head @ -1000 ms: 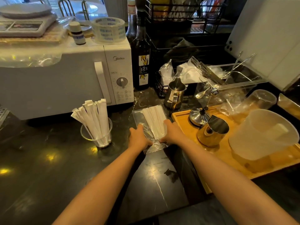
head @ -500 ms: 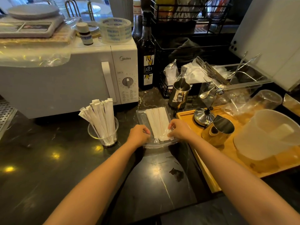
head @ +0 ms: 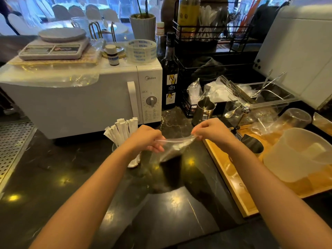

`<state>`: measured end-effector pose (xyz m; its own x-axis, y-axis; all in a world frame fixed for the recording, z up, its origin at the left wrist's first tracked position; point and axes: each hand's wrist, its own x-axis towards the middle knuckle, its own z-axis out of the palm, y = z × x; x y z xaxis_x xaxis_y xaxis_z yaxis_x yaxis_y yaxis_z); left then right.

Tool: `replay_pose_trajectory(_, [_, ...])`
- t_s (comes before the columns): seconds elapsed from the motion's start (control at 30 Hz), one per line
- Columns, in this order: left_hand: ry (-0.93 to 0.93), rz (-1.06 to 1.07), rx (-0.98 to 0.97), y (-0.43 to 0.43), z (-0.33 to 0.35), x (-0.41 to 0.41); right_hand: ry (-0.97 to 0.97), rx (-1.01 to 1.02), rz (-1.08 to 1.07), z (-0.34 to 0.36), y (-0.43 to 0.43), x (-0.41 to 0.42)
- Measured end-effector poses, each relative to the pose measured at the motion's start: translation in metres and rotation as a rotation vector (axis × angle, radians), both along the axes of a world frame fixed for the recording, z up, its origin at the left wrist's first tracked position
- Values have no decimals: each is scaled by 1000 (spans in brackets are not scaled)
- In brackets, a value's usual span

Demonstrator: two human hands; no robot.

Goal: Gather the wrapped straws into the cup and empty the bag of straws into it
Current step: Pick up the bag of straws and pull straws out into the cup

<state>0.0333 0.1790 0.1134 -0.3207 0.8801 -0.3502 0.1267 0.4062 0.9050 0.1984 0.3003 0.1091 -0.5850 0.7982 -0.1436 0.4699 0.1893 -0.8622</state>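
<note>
Both hands hold a clear plastic bag of straws (head: pixel 173 147) lifted off the dark counter. My left hand (head: pixel 146 139) pinches its left top edge and my right hand (head: pixel 212 131) pinches the right top edge, so the bag hangs stretched between them. The straws inside are blurred and hard to make out. Behind my left forearm stands a clear cup (head: pixel 133 161), mostly hidden, with several white wrapped straws (head: pixel 122 130) sticking up out of it.
A white microwave (head: pixel 86 97) stands behind the cup, a dark syrup bottle (head: pixel 169 78) beside it. A small steel pitcher (head: pixel 204 110) sits past the bag. On the right lies a wooden tray (head: pixel 231 175) with a frosted plastic jug (head: pixel 298 155).
The bag lay flat on the counter under my hands; now both hands have raised it and pulled its top edge apart. The view has tilted upward.
</note>
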Motion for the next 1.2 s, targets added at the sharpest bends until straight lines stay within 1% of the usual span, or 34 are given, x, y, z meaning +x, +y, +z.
replay_pose_trajectory(0.07, [-102, -44, 2, -14, 7, -5, 48, -32, 18, 8, -9, 1])
replay_pose_trajectory(0.1, [-94, -85, -5, -21, 10, -8, 59, -45, 49, 12, -14, 1])
replay_pose_trajectory(0.23, [154, -311, -14, -55, 16, -18, -7, -100, 284, 27, -38, 0])
replay_pose_trajectory(0.3, [187, -354, 0, -68, 17, -23, -14, -123, 335, 29, -47, -5])
replay_pose_trajectory(0.37, [175, -330, 40, -78, 18, -27, 13, -126, 326, 29, -55, -13])
replay_pose_trajectory(0.47, [210, -267, 84, -92, 20, -37, 29, -103, 337, 29, -65, -24])
replay_pose_trajectory(0.6, [223, -197, 89, -110, 22, -51, 39, -96, 377, 30, -73, -38])
replay_pose_trajectory(0.67, [241, -154, 89, -115, 22, -56, 9, -82, 411, 30, -77, -46])
replay_pose_trajectory(0.83, [287, -56, 102, -121, 21, -64, -150, -14, 550, 27, -87, -62])
replay_pose_trajectory(0.93, [307, -12, 99, -119, 20, -68, -211, -9, 627, 27, -94, -72])
replay_pose_trajectory(1.03, [306, -15, 94, -117, 21, -73, -235, 3, 722, 31, -102, -83])
replay_pose_trajectory(1.2, [280, -41, 113, -117, 26, -83, -229, -53, 835, 36, -113, -104])
